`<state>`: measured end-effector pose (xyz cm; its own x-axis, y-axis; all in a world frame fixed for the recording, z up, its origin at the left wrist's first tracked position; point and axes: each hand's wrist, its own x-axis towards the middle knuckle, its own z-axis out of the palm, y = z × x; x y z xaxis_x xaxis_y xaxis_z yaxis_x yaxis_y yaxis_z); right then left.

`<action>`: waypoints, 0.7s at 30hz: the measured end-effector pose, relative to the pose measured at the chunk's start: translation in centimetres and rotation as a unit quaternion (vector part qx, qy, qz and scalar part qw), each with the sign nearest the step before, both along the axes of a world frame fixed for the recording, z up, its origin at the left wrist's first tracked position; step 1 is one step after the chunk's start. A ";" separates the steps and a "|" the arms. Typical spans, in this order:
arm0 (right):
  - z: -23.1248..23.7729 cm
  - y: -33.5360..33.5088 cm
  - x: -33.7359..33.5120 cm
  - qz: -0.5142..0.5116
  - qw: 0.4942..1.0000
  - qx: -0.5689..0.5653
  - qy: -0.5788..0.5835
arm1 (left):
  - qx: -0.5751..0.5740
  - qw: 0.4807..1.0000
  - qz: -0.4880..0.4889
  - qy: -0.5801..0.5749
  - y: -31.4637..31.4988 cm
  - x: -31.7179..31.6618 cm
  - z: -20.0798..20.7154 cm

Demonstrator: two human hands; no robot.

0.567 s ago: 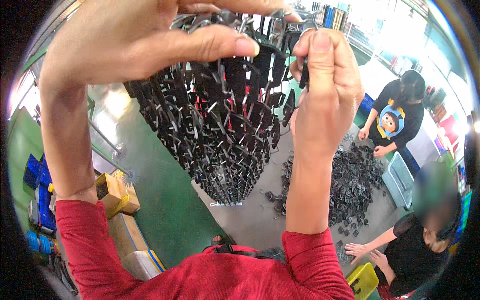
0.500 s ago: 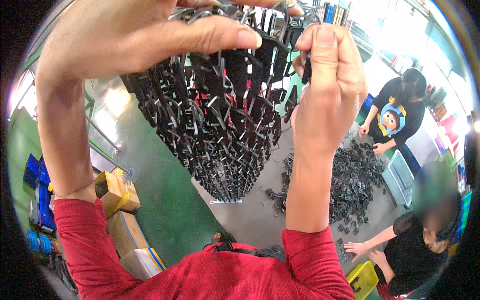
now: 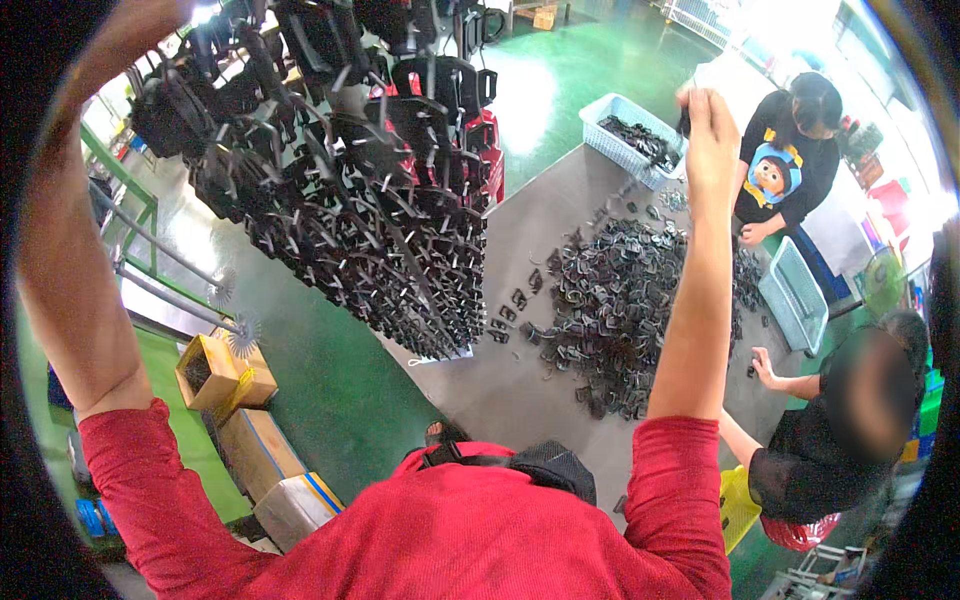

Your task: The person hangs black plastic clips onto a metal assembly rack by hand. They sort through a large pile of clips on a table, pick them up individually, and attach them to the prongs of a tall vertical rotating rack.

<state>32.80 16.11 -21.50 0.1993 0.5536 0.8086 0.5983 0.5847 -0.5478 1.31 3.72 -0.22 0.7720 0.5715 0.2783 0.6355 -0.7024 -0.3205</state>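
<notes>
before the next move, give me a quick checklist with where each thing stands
1. Right hand visible: ok, raised beyond the pile of loose parts.
2. Right hand's grip secure: cannot tell; something dark shows at its fingers, but details are unclear.
3. Left hand position checked: cannot tell; its fingers are out of the picture.
4. Hanging black parts in sight: ok, though the top is cut off.
5. Loose parts tidily arranged: not ok; most lie jumbled on the table.
</notes>
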 end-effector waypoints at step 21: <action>9.7 -4.5 -13.0 0.636 0.753 -0.097 0.136 | -0.049 0.987 -0.092 -0.124 0.1 -1.6 -0.3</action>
<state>19.85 11.63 -11.75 -0.4481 0.5390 0.7132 -0.5290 0.4833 -0.6976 -0.32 3.85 -0.54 0.7809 0.4613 0.4213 0.5440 -0.8336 -0.0956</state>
